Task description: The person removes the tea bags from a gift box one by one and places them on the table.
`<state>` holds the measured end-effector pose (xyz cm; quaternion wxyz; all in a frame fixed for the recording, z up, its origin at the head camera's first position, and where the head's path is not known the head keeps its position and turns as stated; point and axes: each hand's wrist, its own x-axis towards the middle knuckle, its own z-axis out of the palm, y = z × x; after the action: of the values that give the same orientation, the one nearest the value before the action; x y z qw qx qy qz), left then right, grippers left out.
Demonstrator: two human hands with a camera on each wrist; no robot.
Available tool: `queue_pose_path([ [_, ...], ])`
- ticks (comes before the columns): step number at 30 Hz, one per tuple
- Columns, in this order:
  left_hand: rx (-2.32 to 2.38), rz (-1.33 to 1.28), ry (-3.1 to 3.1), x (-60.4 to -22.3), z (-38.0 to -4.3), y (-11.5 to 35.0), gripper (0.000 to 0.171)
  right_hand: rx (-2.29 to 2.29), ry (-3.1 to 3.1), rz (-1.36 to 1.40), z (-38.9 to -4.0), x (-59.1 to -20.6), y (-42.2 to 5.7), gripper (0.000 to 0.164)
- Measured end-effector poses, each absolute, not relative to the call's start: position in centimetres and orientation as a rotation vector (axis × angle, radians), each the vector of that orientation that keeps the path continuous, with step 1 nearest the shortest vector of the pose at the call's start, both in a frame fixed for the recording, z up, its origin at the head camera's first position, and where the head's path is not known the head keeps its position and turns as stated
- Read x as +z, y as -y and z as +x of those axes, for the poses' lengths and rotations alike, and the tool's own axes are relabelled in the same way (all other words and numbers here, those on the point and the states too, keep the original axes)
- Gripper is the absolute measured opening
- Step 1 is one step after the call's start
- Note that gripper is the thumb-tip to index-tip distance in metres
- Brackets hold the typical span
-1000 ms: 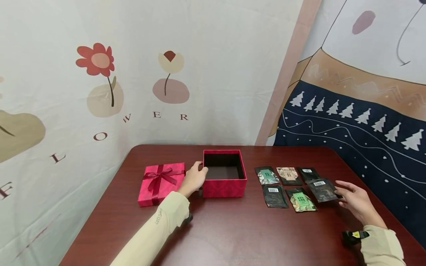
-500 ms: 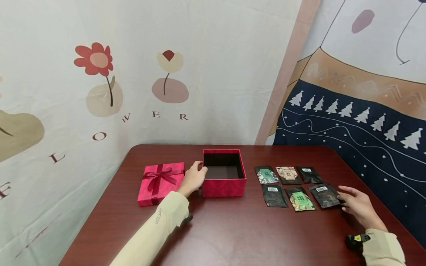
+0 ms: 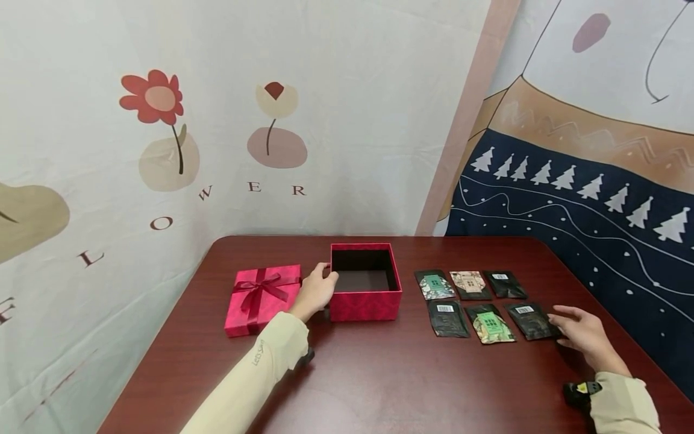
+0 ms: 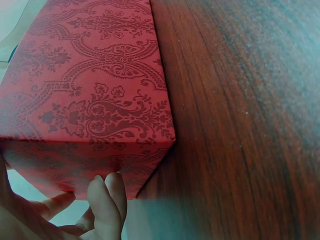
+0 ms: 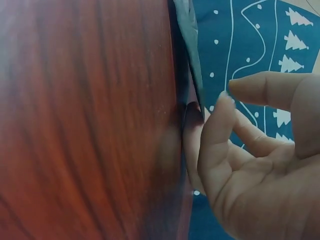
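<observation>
A red patterned gift box (image 3: 364, 306) stands upright without its lid, its dark inside visible. My left hand (image 3: 317, 290) holds its left wall, thumb at the rim; in the left wrist view the fingertips (image 4: 106, 200) press the box's side (image 4: 85, 165). At the right, my right hand (image 3: 584, 337) pinches the right corner of a dark sachet (image 3: 531, 320) with a barcode label. This sachet lies almost flat on the table, its edge between thumb and finger in the right wrist view, where the index finger (image 5: 265, 90) stands away from it.
Beside it lie more sachets: a green-labelled one (image 3: 490, 324), a dark one (image 3: 447, 319), and in the row behind a teal (image 3: 435, 284), a cream (image 3: 470, 284) and a black one (image 3: 505, 284). Left of the box lies its red lid (image 3: 262, 299) with a ribbon bow.
My right hand has lowered the dark sachet onto the table, bringing it slightly toward me and right, in line with the front row. The left hand and box have stayed put.
</observation>
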<state>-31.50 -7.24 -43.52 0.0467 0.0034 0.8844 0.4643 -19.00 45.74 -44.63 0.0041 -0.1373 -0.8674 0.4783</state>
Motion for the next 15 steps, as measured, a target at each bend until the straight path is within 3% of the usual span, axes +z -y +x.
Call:
queue_pose_path([
  [9, 1.417, 0.031, -2.718, -43.9, -31.7, 7.0, 0.054, 1.195, 2.813, -0.57, -19.2, -44.0, -44.8, 0.058],
  [15, 1.4, 0.031, -2.736, -43.5, -31.7, 7.4, 0.055, 1.004, 2.713, -0.596, -20.7, -43.3, -41.8, 0.046],
])
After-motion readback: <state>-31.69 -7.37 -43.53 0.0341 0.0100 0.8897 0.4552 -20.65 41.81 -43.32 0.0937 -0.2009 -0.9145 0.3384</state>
